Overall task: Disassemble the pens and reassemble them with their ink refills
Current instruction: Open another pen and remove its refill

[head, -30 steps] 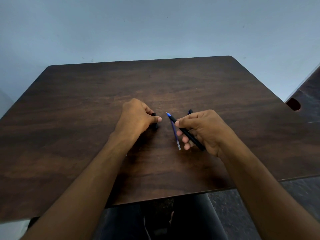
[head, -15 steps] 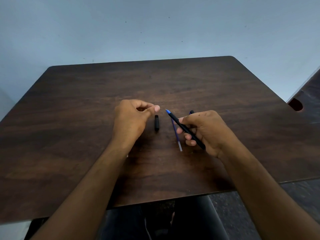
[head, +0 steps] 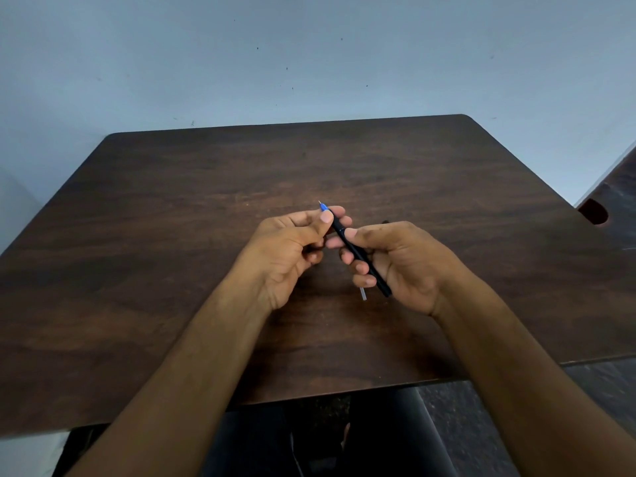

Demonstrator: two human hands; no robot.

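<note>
A black pen with a blue tip is held slanted above the dark wooden table, tip pointing up and away. My right hand grips its barrel. My left hand pinches the front end just below the blue tip between thumb and fingers. A loose ink refill lies on the table under my right hand, only its pale end showing. A dark pen part peeks out behind my right hand. The black cap put down a moment ago is hidden behind my hands.
A pale blue wall stands behind the table. A second dark table with a round hole is at the right edge. Dark trousers and the floor show below the table's near edge.
My left hand left the black cap on the table and came across to pinch the pen's front end. My right hand lifted the pen slightly and turned it more upright.
</note>
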